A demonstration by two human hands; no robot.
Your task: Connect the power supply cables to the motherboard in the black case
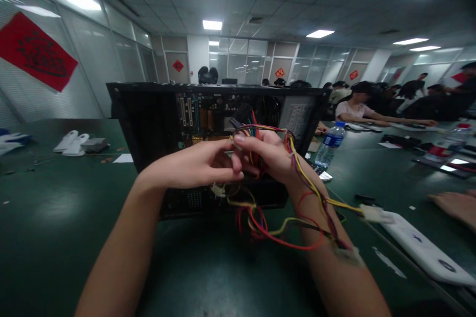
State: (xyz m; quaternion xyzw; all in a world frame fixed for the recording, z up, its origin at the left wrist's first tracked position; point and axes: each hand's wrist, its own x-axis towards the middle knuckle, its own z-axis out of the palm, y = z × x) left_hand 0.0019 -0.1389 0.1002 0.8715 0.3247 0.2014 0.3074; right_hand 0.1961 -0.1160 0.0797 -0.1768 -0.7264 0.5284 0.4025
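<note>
An open black computer case (139, 133) stands on the green table in front of me, its inside facing me. My right hand (269, 153) is closed around a bundle of coloured power cables (256, 156), red, yellow, black and other wires. My left hand (208, 162) meets it in front of the case, its fingertips pinched on the same cables near a small pale end. Some wires hang over my right wrist and forearm, ending in a white connector (372, 214) and a blurred connector (349, 255). Behind my hands the motherboard (206, 114) partly shows.
To the right are a water bottle (330, 143), a white power bank-like slab (424, 245) and another bottle (448, 143). White objects (72, 142) lie at left on the table (67, 237). Another person's hand (455, 205) rests at the right edge; a person (359, 106) sits beyond.
</note>
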